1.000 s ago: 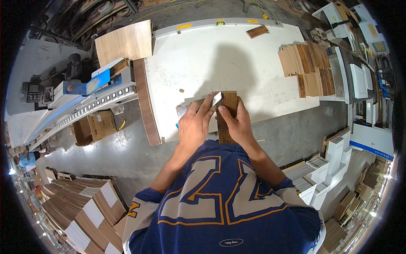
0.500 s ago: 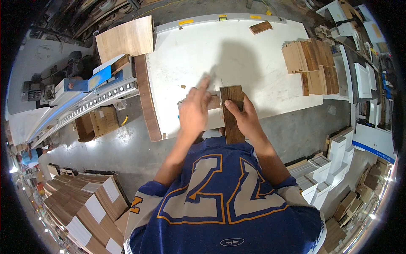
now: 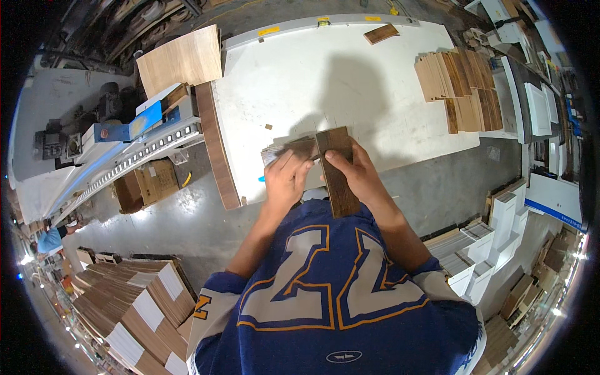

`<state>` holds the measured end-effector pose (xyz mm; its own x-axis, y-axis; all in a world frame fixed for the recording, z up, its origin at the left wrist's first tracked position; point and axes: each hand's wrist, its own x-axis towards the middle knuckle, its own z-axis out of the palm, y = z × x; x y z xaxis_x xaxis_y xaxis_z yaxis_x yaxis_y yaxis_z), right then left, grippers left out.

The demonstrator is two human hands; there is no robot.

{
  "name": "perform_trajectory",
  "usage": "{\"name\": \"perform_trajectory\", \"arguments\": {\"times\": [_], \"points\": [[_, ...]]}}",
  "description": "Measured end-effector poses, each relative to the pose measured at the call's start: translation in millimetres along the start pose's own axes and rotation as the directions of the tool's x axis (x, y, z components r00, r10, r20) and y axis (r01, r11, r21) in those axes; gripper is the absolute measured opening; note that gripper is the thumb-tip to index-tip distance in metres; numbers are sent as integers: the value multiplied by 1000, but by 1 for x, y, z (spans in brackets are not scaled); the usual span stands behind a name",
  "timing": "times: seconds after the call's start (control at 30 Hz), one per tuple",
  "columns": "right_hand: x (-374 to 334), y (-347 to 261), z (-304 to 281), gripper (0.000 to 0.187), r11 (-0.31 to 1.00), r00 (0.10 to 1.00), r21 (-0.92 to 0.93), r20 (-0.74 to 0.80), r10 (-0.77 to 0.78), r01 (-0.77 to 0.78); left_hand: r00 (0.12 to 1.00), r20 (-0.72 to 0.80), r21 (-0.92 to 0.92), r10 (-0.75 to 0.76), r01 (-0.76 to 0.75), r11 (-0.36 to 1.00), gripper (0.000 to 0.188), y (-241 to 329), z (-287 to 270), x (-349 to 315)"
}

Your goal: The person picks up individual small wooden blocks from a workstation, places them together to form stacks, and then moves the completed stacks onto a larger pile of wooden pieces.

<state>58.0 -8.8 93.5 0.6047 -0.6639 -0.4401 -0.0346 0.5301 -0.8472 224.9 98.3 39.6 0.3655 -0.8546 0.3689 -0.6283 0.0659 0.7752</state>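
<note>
Centre of frame: my right grip pinches a dark wooden board, thumb across its face; whether my left grip, fingers curled, holds anything I cannot make out. I would steady the board by both long edges, its lower end overhanging the desk; room opens toward upper centre

Stack partly hidden behind the left one of the hands
</note>
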Motion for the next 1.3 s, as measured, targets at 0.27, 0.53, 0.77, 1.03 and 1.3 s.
{"name": "perform_trajectory", "arguments": {"times": [0.27,0.53,0.77,1.03,1.3], "points": [[0,13,-4,50,982,993,-186,107,51,-31,952,-127,249,-280,304,920,27,-25,-13,80],[44,80,-50,47,907,922,417,-323,212,-62,970,138,131,-202,184,974,68,-16,4,-1],[46,121,-35,46,888,941,399,-145,307,-228,864,358,477,-354,156,865,75,-41,3,-12],[77,161,-47,74,899,962,-373,-224,153,-230,845,383,538,-374,125,834,68,-83,-1,-18],[97,176,-62,108,881,947,-414,-304,103,-229,846,-27,234,-533,524,819,55,-107,-7,-22]]}}
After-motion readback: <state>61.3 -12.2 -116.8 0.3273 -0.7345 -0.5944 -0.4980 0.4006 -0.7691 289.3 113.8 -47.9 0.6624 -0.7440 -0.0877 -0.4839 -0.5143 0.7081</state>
